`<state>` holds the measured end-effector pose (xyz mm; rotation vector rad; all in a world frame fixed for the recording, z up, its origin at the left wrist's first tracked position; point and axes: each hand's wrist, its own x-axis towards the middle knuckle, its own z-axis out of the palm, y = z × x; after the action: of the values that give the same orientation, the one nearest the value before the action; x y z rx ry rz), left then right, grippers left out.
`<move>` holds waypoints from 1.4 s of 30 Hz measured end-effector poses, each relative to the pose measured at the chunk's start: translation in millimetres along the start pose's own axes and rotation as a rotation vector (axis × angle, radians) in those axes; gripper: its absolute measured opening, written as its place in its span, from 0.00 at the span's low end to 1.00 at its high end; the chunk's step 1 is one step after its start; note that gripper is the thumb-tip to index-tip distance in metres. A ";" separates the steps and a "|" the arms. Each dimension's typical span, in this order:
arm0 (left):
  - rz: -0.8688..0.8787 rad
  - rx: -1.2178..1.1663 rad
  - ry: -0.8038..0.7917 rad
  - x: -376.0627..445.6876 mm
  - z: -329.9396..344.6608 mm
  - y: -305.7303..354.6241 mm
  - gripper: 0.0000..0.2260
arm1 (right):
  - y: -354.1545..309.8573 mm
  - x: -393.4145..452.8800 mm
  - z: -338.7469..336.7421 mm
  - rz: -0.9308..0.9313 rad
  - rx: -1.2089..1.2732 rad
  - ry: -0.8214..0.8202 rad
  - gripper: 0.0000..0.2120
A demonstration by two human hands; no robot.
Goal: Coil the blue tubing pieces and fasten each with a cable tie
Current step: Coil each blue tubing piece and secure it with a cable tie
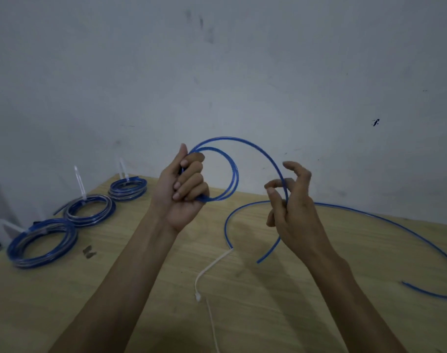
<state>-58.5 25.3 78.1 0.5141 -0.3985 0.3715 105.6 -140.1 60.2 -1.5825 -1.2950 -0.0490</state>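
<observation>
While coiling is under way, notes left to right, fragments only.

Far left of bench (pixel 141 289): three finished coils (pixel 43 242), (pixel 90 210), (pixel 127 188) laid in a diagonal row running toward the wall, each cinched with a pale cable tie, tie tails standing upright. Parked well away from the hands, probably to keep done work out of the working area. Blue turns with a greyish sheen, stacked flat.

Two small dark scraps (pixel 88 252) just beside the nearest coil; cannot tell what.

Left hand (pixel 183 189) raised above the bench, fingers (pixel 189 178) curled tight round the gathered turns of blue tubing (pixel 255 146), thumb up. Serves as the anchor: about two small loops pinned there so they keep their size and do not spring open.

Below and between the forearms: loose cable tie (pixel 212 266) flat on the bench, head toward the viewer, within easy reach, likely waiting for this coil. Thin pale strand near it, probably a second tie; too blurred to say.

Tubing itself: thin, glossy, bright blue, springy, holding broad arcs rather than kinks. Arches high from left hand over to the right.

Right hand (pixel 291 202): fingers loosely curled, tube running between thumb and forefinger, a light guiding pinch rather than a clamp, apparently so slack can feed through.

Right of that: long remainder sweeping across the bench toward the right edge and curling back, free end lying on the wood. Another cut end near bench centre; cannot tell whether it is the same piece. Much length left to wind, by the look of it.
</observation>
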 end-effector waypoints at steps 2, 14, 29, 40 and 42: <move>0.043 -0.077 0.028 -2.0 -4.8 6.2 0.19 | -0.4 -1.9 4.3 -0.064 -0.044 -0.038 0.12; 0.196 -0.008 0.209 -3.2 2.1 10.4 0.17 | -13.7 -9.0 26.4 -0.137 -0.059 -0.310 0.09; 0.126 1.337 0.559 9.9 32.6 -57.5 0.30 | -30.0 -11.0 20.4 -0.100 0.001 -0.216 0.10; -0.039 1.336 0.467 7.8 25.1 -67.7 0.25 | -44.6 -4.0 3.4 0.014 0.123 -0.144 0.07; -0.135 1.236 0.465 10.1 26.2 -67.9 0.24 | -41.2 -2.4 4.6 0.062 0.153 -0.100 0.09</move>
<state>-27.4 -41.3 76.6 1.6055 0.3809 0.5706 71.8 -143.7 84.2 -1.5081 -1.2941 0.1660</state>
